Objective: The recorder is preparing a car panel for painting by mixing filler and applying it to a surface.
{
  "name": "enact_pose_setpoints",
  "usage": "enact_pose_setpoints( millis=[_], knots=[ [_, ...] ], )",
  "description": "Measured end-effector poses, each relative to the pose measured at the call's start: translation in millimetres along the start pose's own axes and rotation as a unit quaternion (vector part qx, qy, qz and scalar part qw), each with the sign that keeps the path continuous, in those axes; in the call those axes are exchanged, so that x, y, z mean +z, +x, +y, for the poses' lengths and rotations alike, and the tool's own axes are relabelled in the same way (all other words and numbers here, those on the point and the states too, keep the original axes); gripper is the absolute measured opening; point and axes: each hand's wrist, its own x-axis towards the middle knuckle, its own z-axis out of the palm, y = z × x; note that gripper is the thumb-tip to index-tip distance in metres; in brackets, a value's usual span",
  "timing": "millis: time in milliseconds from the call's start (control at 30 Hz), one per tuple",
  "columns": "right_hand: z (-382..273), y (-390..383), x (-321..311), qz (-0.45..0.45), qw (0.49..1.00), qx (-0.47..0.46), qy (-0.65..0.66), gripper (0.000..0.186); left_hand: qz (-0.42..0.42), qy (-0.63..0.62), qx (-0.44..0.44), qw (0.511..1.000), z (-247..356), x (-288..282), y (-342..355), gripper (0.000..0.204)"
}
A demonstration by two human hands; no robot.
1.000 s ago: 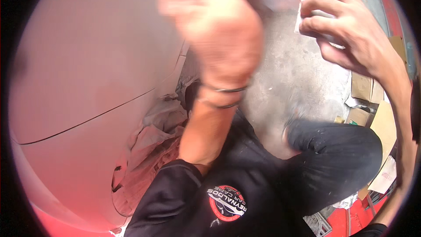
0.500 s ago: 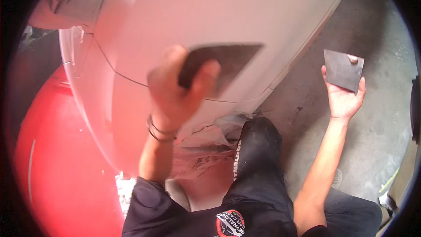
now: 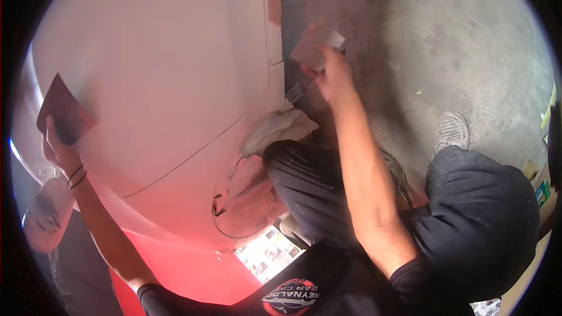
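A thin dark plate [image 3: 65, 105], flat with a pointed corner, is in my left hand [image 3: 60, 151], its fingers closed on the lower end. It is over the left side of a pale, curved car body panel [image 3: 175, 52]; whether it touches the surface I cannot tell. My right hand [image 3: 335, 79] grips a second thin plate [image 3: 304, 50], smeared by motion, with a pale patch at its upper right corner. That plate is off the panel's right edge, above the grey floor.
Crumpled masking sheet [image 3: 278, 129] hangs at the panel's lower right. A red surface [image 3: 187, 272] and printed paper [image 3: 269, 256] are below. My bent legs [image 3: 480, 205] and a dusty shoe [image 3: 452, 130] occupy the lower right, on a concrete floor [image 3: 492, 64].
My view has swung along the panel. In the picture, my left hand with its plate has moved far left and my right hand with its plate has come left, towards the panel's edge.
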Motion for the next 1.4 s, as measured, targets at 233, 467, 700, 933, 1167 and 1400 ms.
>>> enact_pose_setpoints(
  millis=[233,467,700,933,1167,1400],
  knots=[
    [32.1,40.6,6.1,0.0,0.987,0.002,-0.161,0.041,0.026,-0.033,-0.087,0.995,-47.7,-3.8,-15.6,0.039],
    [63.2,80.5,22.7,0.078,0.975,-0.068,-0.198,0.047,0.025,0.233,0.202,0.951,-40.4,-9.6,-18.7,0.032],
    [59.7,83.3,59.6,0.039,0.917,-0.192,-0.347,0.052,-0.016,0.259,0.108,0.96,-40.0,-13.5,-14.1,0.024],
    [65.2,96.9,65.4,0.041,0.877,-0.249,-0.408,0.058,-0.02,0.231,0.029,0.972,-15.0,-2.7,-19.1,0.018],
    [101.2,66.3,105.4,0.107,0.802,-0.329,-0.486,0.054,0.007,0.174,0.041,0.984,-23.1,-0.5,-27.5,0.027],
    [95.6,112.3,42.2,0.06,0.851,-0.368,-0.371,0.048,0.022,0.219,0.139,0.965,-15.1,25.3,-27.0,0.026]
  ],
)
